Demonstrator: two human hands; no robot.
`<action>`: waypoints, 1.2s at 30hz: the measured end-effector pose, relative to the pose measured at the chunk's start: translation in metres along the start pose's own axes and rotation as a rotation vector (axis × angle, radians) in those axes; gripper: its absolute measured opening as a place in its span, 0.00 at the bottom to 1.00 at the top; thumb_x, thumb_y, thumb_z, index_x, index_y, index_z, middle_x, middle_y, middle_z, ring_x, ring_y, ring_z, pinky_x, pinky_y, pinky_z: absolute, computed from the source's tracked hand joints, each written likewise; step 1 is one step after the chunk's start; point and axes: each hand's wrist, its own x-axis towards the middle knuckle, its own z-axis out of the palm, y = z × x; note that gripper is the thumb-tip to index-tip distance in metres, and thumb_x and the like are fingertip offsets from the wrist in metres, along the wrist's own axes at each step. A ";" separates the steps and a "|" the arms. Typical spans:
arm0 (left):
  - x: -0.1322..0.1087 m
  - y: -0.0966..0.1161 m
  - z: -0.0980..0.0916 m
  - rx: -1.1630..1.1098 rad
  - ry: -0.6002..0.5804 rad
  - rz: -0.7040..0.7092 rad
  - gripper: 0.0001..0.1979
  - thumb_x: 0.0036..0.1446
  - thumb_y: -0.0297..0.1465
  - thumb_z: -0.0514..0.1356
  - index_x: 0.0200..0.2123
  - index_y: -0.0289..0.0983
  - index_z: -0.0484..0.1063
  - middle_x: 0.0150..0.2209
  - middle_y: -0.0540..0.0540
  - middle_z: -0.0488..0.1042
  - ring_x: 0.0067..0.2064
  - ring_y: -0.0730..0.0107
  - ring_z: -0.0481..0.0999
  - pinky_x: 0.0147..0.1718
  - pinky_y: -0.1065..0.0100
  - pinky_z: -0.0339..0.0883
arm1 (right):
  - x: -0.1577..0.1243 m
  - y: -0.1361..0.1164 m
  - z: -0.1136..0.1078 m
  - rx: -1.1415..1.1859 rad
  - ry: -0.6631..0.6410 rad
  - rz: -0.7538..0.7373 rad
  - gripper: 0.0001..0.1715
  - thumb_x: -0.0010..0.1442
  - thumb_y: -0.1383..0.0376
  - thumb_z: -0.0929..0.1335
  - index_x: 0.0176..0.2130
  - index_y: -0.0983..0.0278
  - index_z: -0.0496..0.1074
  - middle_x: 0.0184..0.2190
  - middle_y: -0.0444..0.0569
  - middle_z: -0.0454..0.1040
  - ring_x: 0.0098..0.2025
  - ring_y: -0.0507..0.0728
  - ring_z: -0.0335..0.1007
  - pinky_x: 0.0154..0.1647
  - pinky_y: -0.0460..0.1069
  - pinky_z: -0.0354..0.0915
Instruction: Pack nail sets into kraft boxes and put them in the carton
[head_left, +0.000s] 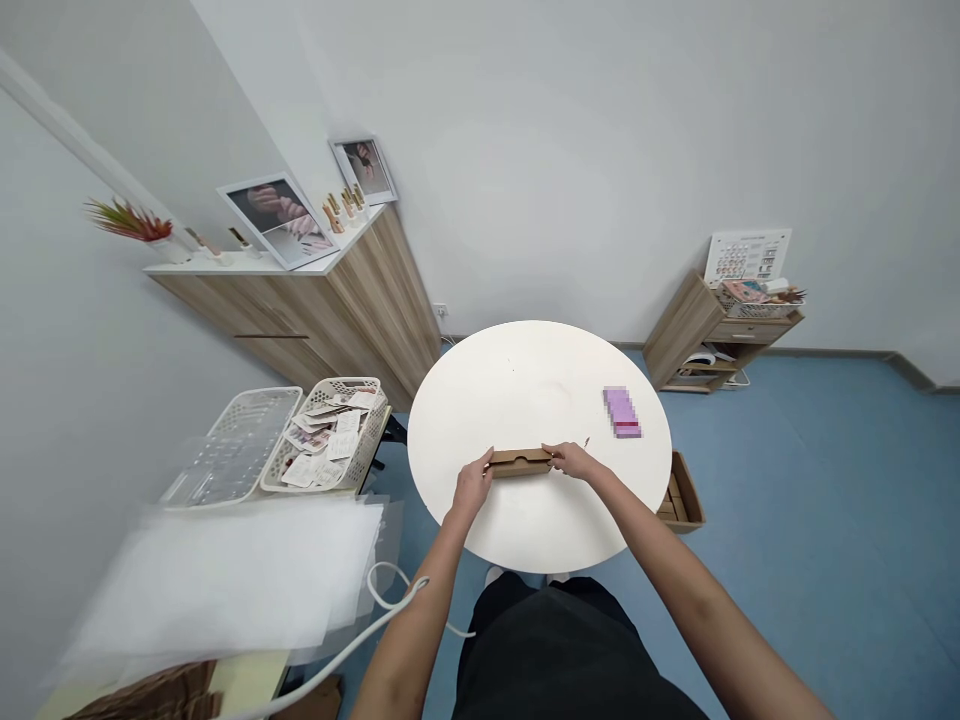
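While a wood-grain cabinet [300, 305] with a white top fills the far left, we stand at the near edge of a round white table [480, 390]. At the far right is a wooden shelf unit [682, 330], and left of the table we see a white lattice basket [373, 430] heaped with papers. Just past the table's right edge, an open brown carton [694, 490] sits on the floor. Before us, at about the middle of the tabletop, is a cardboard box [521, 468]: plain kraft brown, long and narrow, its length running left to right, with a small curved notch midway along its upper part. Whether its underside touches the table, we cannot tell. Our left hand [472, 485] grips its left end between thumb and fingers, and our right hand [574, 460] pinches it near the upper right corner. Farther right lies a purple item [621, 408], pixelated, with a red band toward its near end. Just beyond our right hand is a tiny reddish-brown scrap [587, 442].
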 end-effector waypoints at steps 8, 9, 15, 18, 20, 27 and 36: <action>-0.021 -0.019 0.027 0.258 0.108 0.232 0.26 0.66 0.32 0.47 0.66 0.40 0.55 0.65 0.41 0.61 0.59 0.58 0.70 0.51 0.59 0.71 | -0.020 0.008 0.038 -0.250 0.206 -0.098 0.38 0.65 0.67 0.60 0.70 0.54 0.45 0.58 0.50 0.70 0.53 0.60 0.71 0.49 0.50 0.64; -0.023 -0.020 0.028 0.271 0.097 0.226 0.26 0.66 0.32 0.47 0.67 0.41 0.53 0.66 0.41 0.59 0.59 0.58 0.71 0.50 0.60 0.72 | -0.021 0.009 0.043 -0.235 0.237 -0.107 0.38 0.64 0.68 0.60 0.70 0.52 0.44 0.62 0.49 0.65 0.55 0.60 0.70 0.50 0.50 0.65; -0.024 -0.026 0.026 0.328 0.077 0.265 0.28 0.66 0.30 0.45 0.68 0.41 0.49 0.68 0.39 0.53 0.61 0.56 0.68 0.55 0.56 0.67 | -0.015 0.015 0.069 -0.208 0.360 -0.077 0.37 0.65 0.68 0.57 0.69 0.50 0.45 0.68 0.45 0.54 0.56 0.62 0.69 0.50 0.53 0.67; -0.016 -0.021 0.021 0.426 0.091 0.396 0.29 0.63 0.27 0.49 0.67 0.39 0.49 0.69 0.36 0.51 0.68 0.54 0.54 0.63 0.48 0.53 | -0.012 0.008 0.073 -0.218 0.403 -0.077 0.35 0.65 0.69 0.57 0.68 0.53 0.49 0.67 0.49 0.56 0.57 0.61 0.67 0.50 0.53 0.66; -0.007 -0.011 0.019 0.494 0.065 0.449 0.31 0.60 0.25 0.52 0.66 0.39 0.50 0.68 0.35 0.52 0.69 0.52 0.51 0.63 0.44 0.50 | -0.013 0.000 0.071 -0.215 0.412 -0.075 0.32 0.63 0.70 0.59 0.65 0.54 0.55 0.63 0.50 0.63 0.55 0.60 0.68 0.49 0.51 0.65; 0.007 0.064 0.052 0.587 -0.153 0.449 0.25 0.55 0.22 0.57 0.56 0.43 0.65 0.49 0.43 0.73 0.50 0.57 0.73 0.47 0.60 0.68 | -0.062 0.022 0.038 -0.181 0.516 -0.102 0.24 0.61 0.70 0.64 0.55 0.57 0.63 0.51 0.51 0.71 0.49 0.59 0.67 0.43 0.50 0.65; -0.031 0.214 0.215 0.309 -0.288 0.685 0.24 0.57 0.27 0.58 0.57 0.44 0.65 0.52 0.44 0.72 0.53 0.59 0.70 0.50 0.59 0.68 | -0.238 0.202 -0.064 -0.018 0.714 -0.169 0.31 0.56 0.69 0.67 0.59 0.57 0.64 0.53 0.52 0.71 0.56 0.62 0.63 0.57 0.58 0.61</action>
